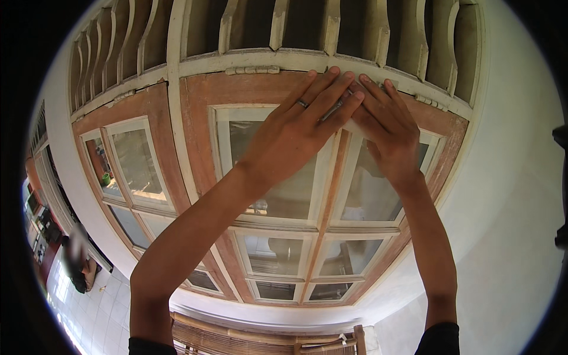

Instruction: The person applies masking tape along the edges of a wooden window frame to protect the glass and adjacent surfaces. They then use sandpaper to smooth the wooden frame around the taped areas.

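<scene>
Both arms reach up to the top rail of a wooden window sash (198,118) with glass panes. My left hand (293,133) lies on the rail with its fingers stretched out flat and a dark ring on one finger. A small greyish sliver shows between its thumb and forefinger; I cannot make out what it is. Close beside it, fingertips nearly meeting, is my right hand (387,127), its fingers straight and slightly apart against the same rail. The sash wood is bare reddish brown with pale worn patches, and the rail under the palms is hidden.
Cream slatted bars (275,26) run above the sash, with a hinge (252,70) below them. A second window sash (160,112) is at left, a white wall (503,195) at right. Below stands a bamboo bench (236,340). Another person (77,266) is far left on the tiled floor.
</scene>
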### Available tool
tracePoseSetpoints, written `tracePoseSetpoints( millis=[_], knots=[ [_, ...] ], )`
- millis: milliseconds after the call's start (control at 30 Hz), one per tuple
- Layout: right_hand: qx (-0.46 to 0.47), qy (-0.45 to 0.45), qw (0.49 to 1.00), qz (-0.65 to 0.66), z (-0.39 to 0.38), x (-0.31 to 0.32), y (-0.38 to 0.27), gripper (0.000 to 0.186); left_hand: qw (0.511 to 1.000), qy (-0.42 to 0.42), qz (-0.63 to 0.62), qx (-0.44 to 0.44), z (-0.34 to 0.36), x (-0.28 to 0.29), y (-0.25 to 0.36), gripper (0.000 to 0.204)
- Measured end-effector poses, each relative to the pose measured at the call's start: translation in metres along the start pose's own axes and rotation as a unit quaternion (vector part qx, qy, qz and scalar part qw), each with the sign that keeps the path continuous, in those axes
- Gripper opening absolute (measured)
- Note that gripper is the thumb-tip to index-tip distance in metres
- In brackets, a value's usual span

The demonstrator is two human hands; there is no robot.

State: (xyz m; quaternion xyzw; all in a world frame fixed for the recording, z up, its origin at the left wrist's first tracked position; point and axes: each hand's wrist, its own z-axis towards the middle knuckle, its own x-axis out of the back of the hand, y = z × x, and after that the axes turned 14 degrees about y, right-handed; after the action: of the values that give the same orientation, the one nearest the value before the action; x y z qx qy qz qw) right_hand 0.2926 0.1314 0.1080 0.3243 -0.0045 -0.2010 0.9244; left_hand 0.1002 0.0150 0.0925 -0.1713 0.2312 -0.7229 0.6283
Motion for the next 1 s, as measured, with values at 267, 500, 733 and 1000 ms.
tracePoseSetpoints(
  millis=[267,500,733,1000],
  knots=[
    [-0.017,-0.156,0.986,-0.054,-0.025,0.0,0.019,0.058,0.997,0.03,0.074,0.014,-0.016,-0.061,0.011,0.062],
    [0.015,-0.144,0.989,0.006,0.005,-0.044,-0.011,0.058,0.988,0.009,0.147,0.042,-0.032,-0.019,-0.026,0.058],
    [0.009,-0.172,0.983,-0.057,0.004,-0.014,0.007,0.048,0.992,0.028,0.116,0.038,-0.02,-0.052,0.007,0.06],
    [-0.016,-0.103,0.994,-0.02,-0.005,-0.057,-0.03,0.045,0.979,-0.001,0.196,0.059,-0.039,-0.008,-0.025,0.065]
  ],
)
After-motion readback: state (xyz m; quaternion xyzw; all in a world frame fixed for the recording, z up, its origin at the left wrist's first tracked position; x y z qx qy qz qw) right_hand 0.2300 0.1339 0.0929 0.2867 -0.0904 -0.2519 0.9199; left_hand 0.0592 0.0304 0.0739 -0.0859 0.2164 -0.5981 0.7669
